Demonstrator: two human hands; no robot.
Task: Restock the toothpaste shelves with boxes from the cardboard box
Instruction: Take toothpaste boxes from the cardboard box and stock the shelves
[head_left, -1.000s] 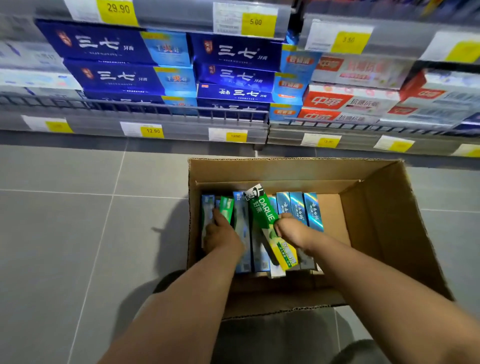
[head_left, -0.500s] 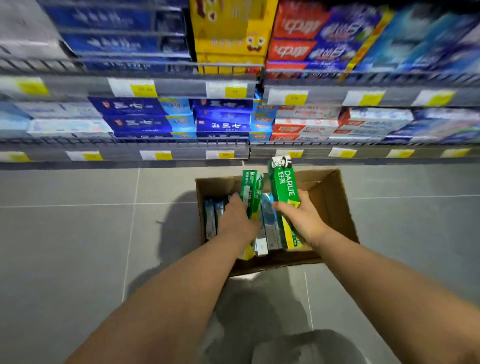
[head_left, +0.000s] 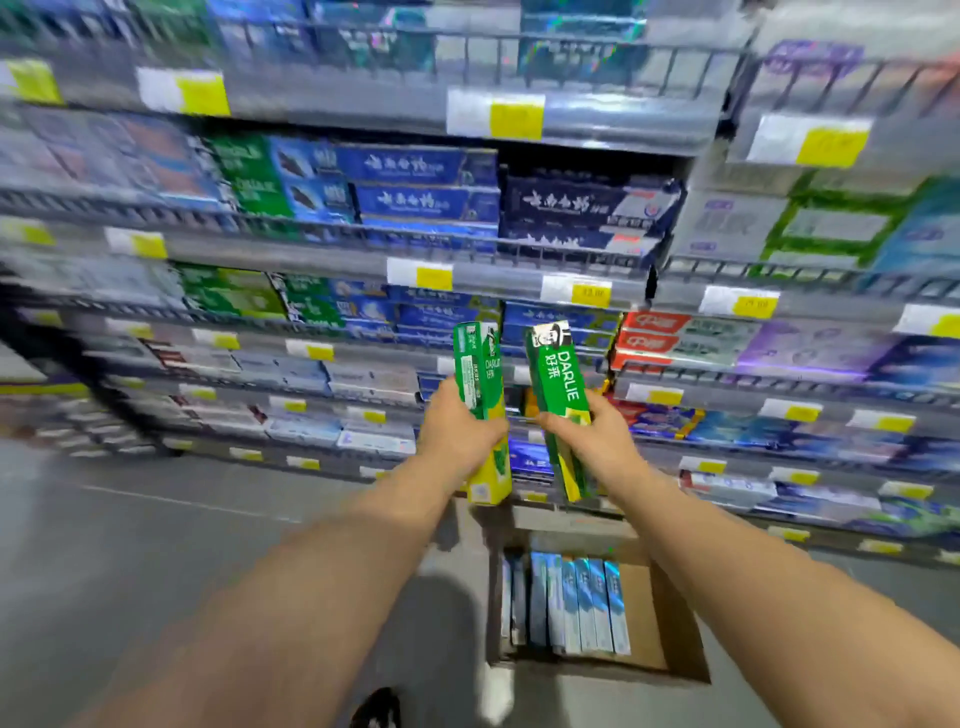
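Observation:
My left hand (head_left: 457, 436) grips a green and yellow Darlie toothpaste box (head_left: 480, 374), held upright. My right hand (head_left: 602, 441) grips a second green Darlie box (head_left: 558, 374), tilted slightly left. Both boxes are raised in front of the toothpaste shelves (head_left: 467, 270), which look blurred. Green Darlie boxes (head_left: 249, 176) stand on the shelves up and to the left, and more green ones (head_left: 234, 296) a shelf lower. The open cardboard box (head_left: 670, 639) lies on the floor below my hands, with several pale blue toothpaste boxes (head_left: 571, 603) standing in a row inside.
Shelf rails carry white and yellow price tags (head_left: 496, 111). Blue boxes (head_left: 426, 187), red and white boxes (head_left: 675, 338) and purple boxes (head_left: 810, 353) fill the shelves. Grey tiled floor (head_left: 130, 545) stretches to the left. A dark shoe tip (head_left: 376, 709) shows at the bottom edge.
Both hands lifted the green boxes out of the cardboard box and up to shelf height. The view swung up from the floor to the higher shelves.

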